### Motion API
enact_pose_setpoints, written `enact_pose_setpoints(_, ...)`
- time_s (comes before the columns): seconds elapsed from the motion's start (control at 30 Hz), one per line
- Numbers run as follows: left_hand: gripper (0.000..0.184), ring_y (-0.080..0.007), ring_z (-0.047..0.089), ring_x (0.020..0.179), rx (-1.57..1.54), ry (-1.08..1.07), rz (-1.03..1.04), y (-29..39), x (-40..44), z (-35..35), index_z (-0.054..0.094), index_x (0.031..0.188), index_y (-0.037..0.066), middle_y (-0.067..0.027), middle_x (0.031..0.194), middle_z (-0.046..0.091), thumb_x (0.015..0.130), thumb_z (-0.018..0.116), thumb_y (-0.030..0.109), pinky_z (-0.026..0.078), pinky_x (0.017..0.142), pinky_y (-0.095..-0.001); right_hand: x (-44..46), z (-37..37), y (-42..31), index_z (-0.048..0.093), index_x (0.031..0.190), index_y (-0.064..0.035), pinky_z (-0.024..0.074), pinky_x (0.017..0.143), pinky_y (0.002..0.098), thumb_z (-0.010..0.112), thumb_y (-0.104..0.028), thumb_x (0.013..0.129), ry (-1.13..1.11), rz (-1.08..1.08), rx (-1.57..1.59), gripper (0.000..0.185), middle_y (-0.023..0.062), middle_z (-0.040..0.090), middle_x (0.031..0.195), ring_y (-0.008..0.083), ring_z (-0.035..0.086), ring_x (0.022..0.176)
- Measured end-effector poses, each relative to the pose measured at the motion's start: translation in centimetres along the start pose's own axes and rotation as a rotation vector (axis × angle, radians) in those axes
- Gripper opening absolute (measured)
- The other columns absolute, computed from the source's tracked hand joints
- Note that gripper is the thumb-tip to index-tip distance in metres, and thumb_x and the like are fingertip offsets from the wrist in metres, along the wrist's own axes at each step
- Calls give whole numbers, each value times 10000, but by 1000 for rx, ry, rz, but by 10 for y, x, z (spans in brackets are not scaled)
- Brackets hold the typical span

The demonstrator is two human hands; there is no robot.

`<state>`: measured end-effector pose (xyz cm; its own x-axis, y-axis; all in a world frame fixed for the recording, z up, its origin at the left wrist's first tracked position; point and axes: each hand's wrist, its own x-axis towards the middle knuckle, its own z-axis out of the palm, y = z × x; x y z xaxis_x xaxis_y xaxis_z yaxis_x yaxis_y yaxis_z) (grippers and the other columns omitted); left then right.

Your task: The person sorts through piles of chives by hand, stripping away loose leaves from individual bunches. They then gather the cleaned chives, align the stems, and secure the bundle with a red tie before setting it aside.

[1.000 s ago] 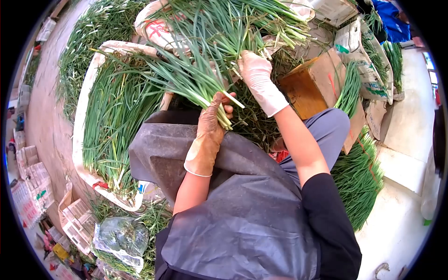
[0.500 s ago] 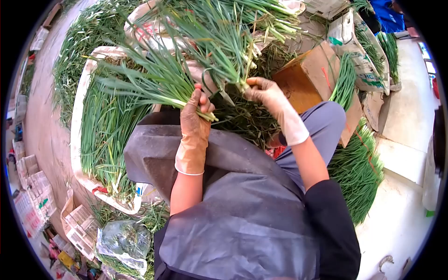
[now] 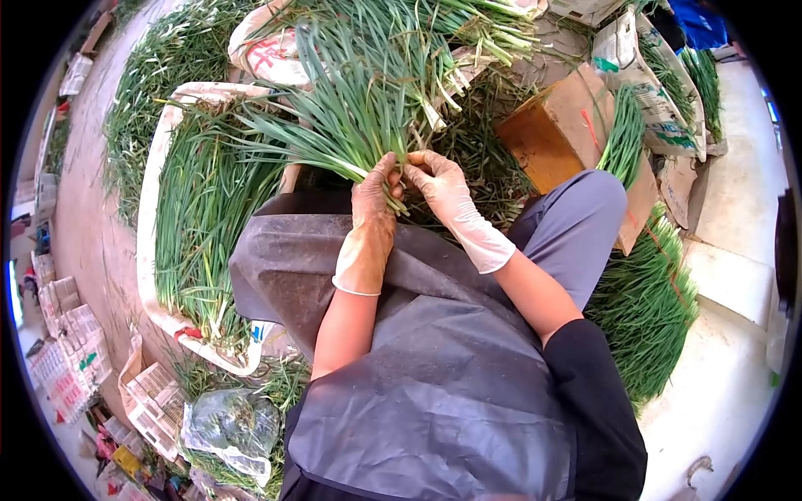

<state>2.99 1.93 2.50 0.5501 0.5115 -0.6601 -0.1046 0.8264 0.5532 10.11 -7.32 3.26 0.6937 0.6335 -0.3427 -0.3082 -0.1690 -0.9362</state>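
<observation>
My left hand [image 3: 375, 200], in a soiled thin glove, is closed around the lower stems of a bunch of chives [image 3: 342, 134]. The long green leaves fan up and to the left, and the pale stem ends poke out below my fingers. Right beside it, my gloved right hand [image 3: 441, 188] pinches stems at the bunch's right side, its fingertips almost touching the left hand. Just beyond both hands lies a heap of loose chives [image 3: 493, 29] with whitish roots toward the right. A dark apron [image 3: 434, 392] covers my lap.
On the left stands a pale-rimmed container [image 3: 147, 250] full of chives. An open cardboard box [image 3: 555, 125] is beyond my right knee, with a large bundle of chives [image 3: 643, 309] beside it. Leaf scraps [image 3: 480, 134] cover the ground ahead. A clear plastic bag [image 3: 232, 424] lies lower left.
My right hand has moved left and down, from the heap to the left hand. The left hand has shifted slightly right with its bunch, and the two now meet.
</observation>
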Motion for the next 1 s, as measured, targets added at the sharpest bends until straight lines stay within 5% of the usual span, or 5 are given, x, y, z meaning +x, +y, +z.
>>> enact_pose_setpoints(0.23,152,-92,435,445,-107,55,96,5,4,-7,561,821,48,-6,595,510,842,645,174,351,418,-212,19,-15,-11,617,837,-3,414,563,204,542,-123,908,110,-112,-44,157,4,575,668,54,506,598)
enact_pose_setpoints(0.4,192,-91,416,436,-16,88,64,9,-8,6,553,853,46,-14,587,499,848,647,212,335,407,-215,14,-17,-22,590,1009,15,476,694,307,607,-294,854,-137,-212,-562,346,115,640,840,214,619,740)
enact_pose_setpoints(0.53,236,-86,417,427,82,3,25,12,-13,5,588,916,44,-8,576,507,814,689,232,326,391,-209,19,-5,-20,614,956,-27,472,669,327,606,-254,836,104,-234,-629,257,109,640,768,248,627,719)
enact_pose_setpoints(0.7,193,-78,414,468,97,30,104,9,-4,0,618,942,17,-2,619,499,839,644,178,323,421,-203,15,-13,-18,595,883,24,445,561,241,545,-175,907,-9,-48,-232,206,12,576,665,69,533,611)
enact_pose_setpoints(1.0,120,-89,410,401,-33,137,36,12,6,-6,622,808,37,12,556,498,788,686,138,316,370,-223,-3,-17,-28,581,839,-10,421,485,225,558,-232,907,-41,-164,-153,234,14,565,649,67,523,550)
